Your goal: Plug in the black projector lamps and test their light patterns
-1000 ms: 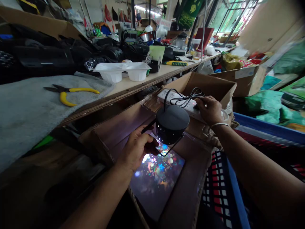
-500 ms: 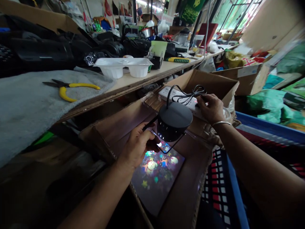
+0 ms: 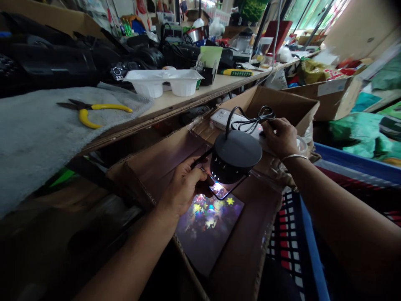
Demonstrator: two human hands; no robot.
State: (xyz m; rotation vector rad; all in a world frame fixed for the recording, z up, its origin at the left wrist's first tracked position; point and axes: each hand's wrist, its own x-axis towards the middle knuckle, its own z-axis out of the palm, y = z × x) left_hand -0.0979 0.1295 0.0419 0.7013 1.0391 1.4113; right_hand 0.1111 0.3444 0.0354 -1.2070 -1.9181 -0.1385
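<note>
My left hand [image 3: 184,184] is closed on the thin bracket of a round black projector lamp [image 3: 236,152]. The lamp is lit and faces down, throwing coloured stars and figures onto a flat panel [image 3: 203,246] inside an open cardboard box [image 3: 150,167]. From the lamp a black cable [image 3: 255,119] runs up and lies bundled over a white power strip [image 3: 221,118]. My right hand [image 3: 282,136] is at the strip's right end, its fingers pinched on a small black plug [image 3: 262,133] that they partly hide.
On the workbench to the left, yellow-handled pliers [image 3: 90,113] lie on a grey cloth [image 3: 37,138]. A white plastic tray [image 3: 166,81] sits near the bench edge. A blue crate [image 3: 310,242] stands right of the box, below my right forearm.
The lamp and my left hand have shifted slightly right in view. The projected pattern on the panel has changed. My right hand stays at the power strip.
</note>
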